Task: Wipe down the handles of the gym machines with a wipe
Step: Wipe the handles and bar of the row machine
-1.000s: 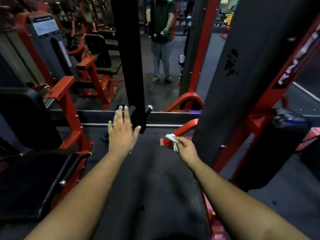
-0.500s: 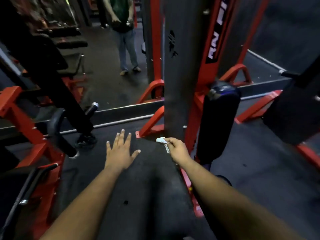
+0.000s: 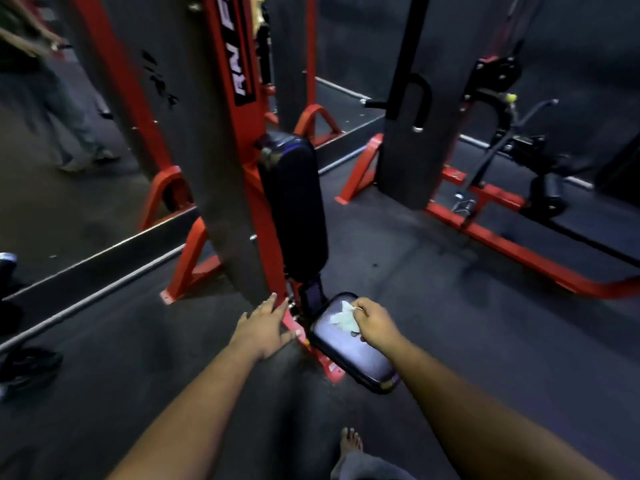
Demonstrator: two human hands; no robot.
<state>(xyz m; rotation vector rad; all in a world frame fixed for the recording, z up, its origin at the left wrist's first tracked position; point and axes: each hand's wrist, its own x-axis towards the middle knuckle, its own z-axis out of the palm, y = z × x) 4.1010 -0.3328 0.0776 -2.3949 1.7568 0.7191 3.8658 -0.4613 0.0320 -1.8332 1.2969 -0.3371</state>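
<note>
We are looking down at two bare forearms, and both elbows are cut off by the bottom edge. The right hand [image 3: 375, 323] curls its fingers round one pale wipe [image 3: 343, 316], pinching it at the upper end of the glossy black seat pad [image 3: 353, 351]; the wipe lies crumpled on the pad's top half, and we cannot make out how much of it is tucked under the fingers. The left hand [image 3: 265, 327] is spread flat with straight fingers and holds nothing; its fingertips reach the foot of the red frame post [image 3: 266, 216], though the blur stops us telling whether they press it or only lie in front of it. One upright black back pad [image 3: 294, 202] stands on that post above the seat. No handle of this machine shows clearly; the white lettering on the red post is cut off and reads only in part. We count two machines: this one and a second [image 3: 408, 133] to the right, its dark hooked bar dim and its red base rail [image 3: 519, 251] running out at the right edge. One bare foot [image 3: 350, 441] pokes in near the bottom edge. At top left a blurred pair of legs [image 3: 72, 126] appears, seemingly in a mirror panel; the body above is cut off
</note>
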